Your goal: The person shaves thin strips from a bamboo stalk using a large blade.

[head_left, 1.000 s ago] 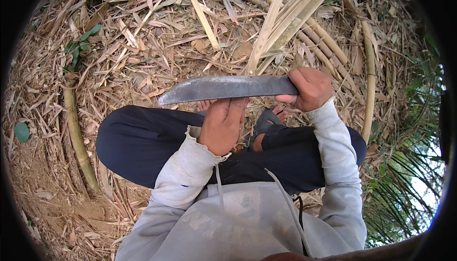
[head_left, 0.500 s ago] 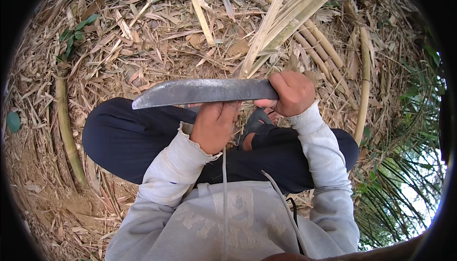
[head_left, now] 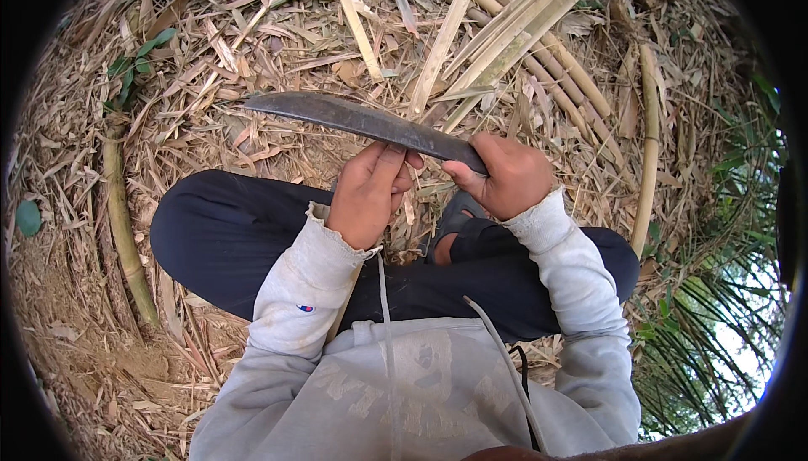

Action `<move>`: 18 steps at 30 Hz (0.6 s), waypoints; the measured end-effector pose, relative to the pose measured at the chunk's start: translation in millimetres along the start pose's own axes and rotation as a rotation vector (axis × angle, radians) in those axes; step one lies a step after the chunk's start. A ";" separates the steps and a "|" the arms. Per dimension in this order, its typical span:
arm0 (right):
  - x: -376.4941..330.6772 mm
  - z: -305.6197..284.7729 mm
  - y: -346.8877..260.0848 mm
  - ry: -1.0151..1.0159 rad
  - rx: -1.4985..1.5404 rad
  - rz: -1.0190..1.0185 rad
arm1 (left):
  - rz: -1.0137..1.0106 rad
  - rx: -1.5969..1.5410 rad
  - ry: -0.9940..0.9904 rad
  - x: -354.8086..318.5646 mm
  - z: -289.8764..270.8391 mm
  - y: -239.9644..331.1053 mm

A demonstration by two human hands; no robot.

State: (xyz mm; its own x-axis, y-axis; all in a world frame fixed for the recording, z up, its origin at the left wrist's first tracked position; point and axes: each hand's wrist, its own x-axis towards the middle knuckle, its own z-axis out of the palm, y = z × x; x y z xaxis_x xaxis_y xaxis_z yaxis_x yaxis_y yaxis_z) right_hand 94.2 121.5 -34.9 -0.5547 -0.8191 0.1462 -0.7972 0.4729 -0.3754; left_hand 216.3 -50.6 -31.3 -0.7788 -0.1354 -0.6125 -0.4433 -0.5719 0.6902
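My right hand [head_left: 512,175] is closed round the handle of a machete [head_left: 353,118], hiding that handle. The dark, broad blade reaches left and slightly away from me, tilted, across the top of my left hand [head_left: 369,192]. My left fingers are pinched just under the blade. They close on a long pale bamboo strip [head_left: 446,36], which runs from the far edge under the blade. Its near end shows along the inner side of my left sleeve. Where strip and blade meet is hidden.
A bundle of split bamboo strips [head_left: 530,28] lies ahead to the right, over several bamboo poles [head_left: 572,82]. Single poles lie at the left [head_left: 124,242] and right [head_left: 648,141]. Dry leaves and shavings [head_left: 210,124] cover the ground. My bent legs [head_left: 244,238] are below my hands.
The machete has turned, its tip swinging away from me and its blade face tilting. My left hand has shifted slightly left, and the bamboo strip's far part has moved left, apart from the bundle.
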 end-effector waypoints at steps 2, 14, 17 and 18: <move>1.6 -1.8 -4.8 -0.005 -0.008 -0.026 | 0.020 0.028 0.039 0.7 -1.2 -5.2; 6.4 8.4 -4.2 0.032 -0.059 -0.076 | 0.147 0.356 0.076 12.5 -4.0 -28.2; 7.3 16.9 12.4 0.074 -0.101 -0.144 | 0.129 0.294 0.025 13.8 -3.7 -31.9; 7.1 18.5 16.6 0.082 -0.113 -0.159 | 0.123 0.283 0.015 13.8 -3.6 -32.8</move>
State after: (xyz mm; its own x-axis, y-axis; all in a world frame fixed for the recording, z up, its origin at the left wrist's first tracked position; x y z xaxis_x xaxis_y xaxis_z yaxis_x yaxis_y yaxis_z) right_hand 81.4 117.5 -57.0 -0.4338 -0.8593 0.2711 -0.8953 0.3772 -0.2370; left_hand 221.7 -36.6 -63.7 -0.8286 -0.2024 -0.5220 -0.4539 -0.3030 0.8380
